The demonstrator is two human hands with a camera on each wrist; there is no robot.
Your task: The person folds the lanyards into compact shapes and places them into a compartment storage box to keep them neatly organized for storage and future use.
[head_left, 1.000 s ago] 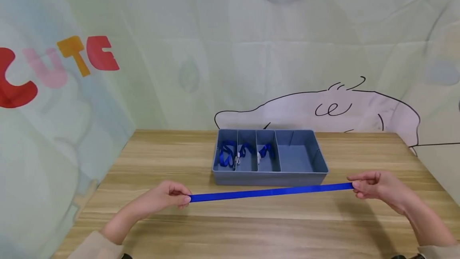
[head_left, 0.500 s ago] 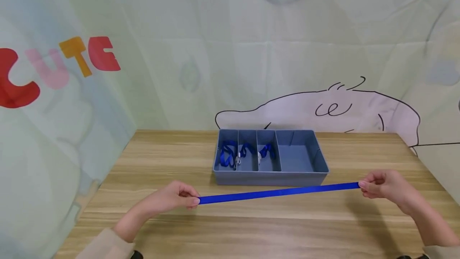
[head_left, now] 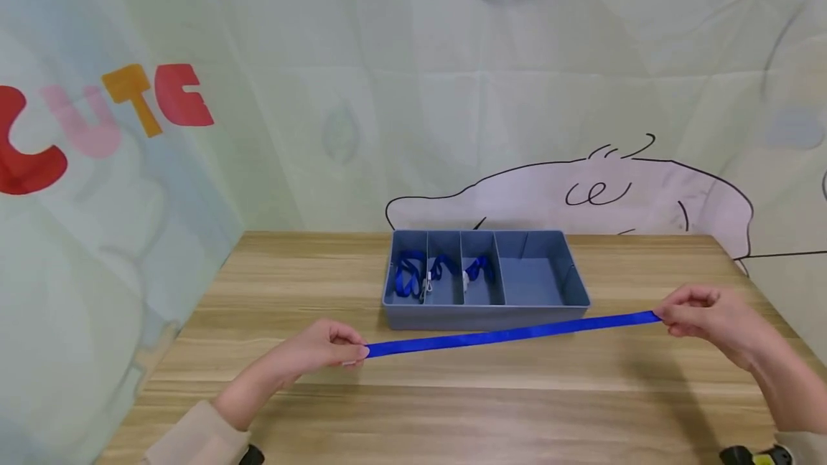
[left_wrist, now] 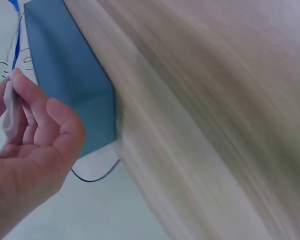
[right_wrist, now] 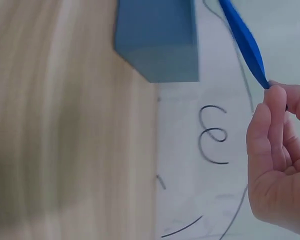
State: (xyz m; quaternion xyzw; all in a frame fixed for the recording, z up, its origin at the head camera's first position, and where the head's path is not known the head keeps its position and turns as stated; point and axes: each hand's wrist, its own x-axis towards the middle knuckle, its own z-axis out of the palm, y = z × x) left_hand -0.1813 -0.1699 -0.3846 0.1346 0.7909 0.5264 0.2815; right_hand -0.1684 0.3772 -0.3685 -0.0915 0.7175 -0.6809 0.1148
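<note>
A flat blue lanyard [head_left: 504,336] is stretched between both hands, above the table and in front of the box. My left hand [head_left: 323,346] pinches its left end between thumb and fingers. In the left wrist view, a pale grey-white piece [left_wrist: 10,112] shows within that hand [left_wrist: 35,130]; its kind is unclear. My right hand [head_left: 711,318] pinches the other end, slightly higher; in the right wrist view the strap [right_wrist: 245,47] runs up from the fingertips. Behind it, a blue-grey divided box [head_left: 487,318] holds blue lanyards [head_left: 407,275] with clips in its three narrow left compartments.
The wooden table [head_left: 452,415] extends to a printed cloth backdrop [head_left: 413,92] behind and at the left. The box's wide right compartment [head_left: 533,282] shows its bare floor. Dark bands [head_left: 252,455] sit at the wrists.
Both hands have shifted to the right with the lanyard, and the right hand has risen a little. The strap stays stretched and now slants up more to the right. The box has stayed put.
</note>
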